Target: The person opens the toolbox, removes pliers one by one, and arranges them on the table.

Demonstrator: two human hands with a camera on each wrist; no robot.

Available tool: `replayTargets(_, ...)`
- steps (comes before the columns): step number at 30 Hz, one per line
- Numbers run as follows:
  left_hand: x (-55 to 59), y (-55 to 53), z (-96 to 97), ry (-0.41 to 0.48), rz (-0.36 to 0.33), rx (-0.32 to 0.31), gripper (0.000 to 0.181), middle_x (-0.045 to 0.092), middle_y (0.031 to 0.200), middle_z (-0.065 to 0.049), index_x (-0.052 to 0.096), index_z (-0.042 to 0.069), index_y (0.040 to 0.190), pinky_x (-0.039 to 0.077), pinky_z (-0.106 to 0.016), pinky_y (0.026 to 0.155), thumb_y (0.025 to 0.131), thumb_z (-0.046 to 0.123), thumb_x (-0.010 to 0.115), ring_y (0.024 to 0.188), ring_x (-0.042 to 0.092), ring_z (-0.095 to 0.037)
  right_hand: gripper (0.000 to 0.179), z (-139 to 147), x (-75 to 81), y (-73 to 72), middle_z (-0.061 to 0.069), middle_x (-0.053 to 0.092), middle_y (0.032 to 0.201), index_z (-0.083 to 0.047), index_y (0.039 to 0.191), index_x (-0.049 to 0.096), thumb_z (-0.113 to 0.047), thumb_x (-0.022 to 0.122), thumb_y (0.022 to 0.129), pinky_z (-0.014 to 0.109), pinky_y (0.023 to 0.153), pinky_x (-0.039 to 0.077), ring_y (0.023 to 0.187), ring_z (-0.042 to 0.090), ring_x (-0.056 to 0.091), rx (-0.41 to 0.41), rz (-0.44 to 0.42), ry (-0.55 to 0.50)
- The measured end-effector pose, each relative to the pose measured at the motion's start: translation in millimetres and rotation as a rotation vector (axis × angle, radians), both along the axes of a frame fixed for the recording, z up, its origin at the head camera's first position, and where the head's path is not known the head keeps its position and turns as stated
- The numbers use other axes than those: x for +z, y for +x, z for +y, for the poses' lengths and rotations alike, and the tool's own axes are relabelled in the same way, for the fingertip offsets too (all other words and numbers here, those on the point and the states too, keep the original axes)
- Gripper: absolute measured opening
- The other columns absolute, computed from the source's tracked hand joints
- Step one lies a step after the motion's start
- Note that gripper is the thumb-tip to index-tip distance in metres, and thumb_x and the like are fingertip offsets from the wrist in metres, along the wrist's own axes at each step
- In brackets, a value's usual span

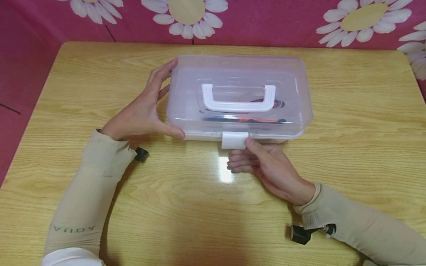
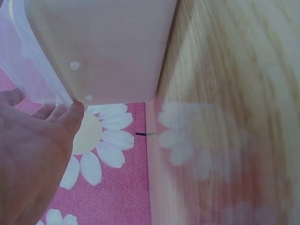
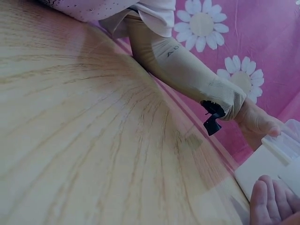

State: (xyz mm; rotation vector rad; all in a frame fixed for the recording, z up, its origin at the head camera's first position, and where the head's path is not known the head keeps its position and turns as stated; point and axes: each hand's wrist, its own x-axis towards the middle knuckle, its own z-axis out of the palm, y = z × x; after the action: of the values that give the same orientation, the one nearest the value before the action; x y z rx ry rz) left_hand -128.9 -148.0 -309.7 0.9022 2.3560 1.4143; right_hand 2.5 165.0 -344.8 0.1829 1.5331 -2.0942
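Note:
A clear plastic storage box with a translucent lid and a white carry handle stands upright on the table. Tools with black and orange handles show through the lid. My left hand grips the box's left end, thumb at the front corner and fingers towards the back. On the box's front is a white latch. My right hand has its thumb at the latch's right edge, with the other fingers just below it, palm turned up.
The wood-grained table reaches back to a pink wall covering with white daisies. Black camera mounts hang from both wrists, the left mount and the right mount each close over the tabletop.

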Motion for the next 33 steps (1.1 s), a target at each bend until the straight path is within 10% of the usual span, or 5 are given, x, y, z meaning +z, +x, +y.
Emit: replayTargets(33,-0.3,-0.4,0.0,-0.007,0.014,-0.003,0.15,0.006,0.171,0.003,0.003,0.026,0.167,0.025,-0.05,0.134,0.057,0.021,0.104,0.16,0.013,-0.017,0.055,0.0,5.3,6.1,0.011,0.081,0.107,0.024,0.129,0.055,-0.027,0.053,0.109,0.043,0.095,0.065,0.1,0.024,0.079,0.104,0.077,-0.005)
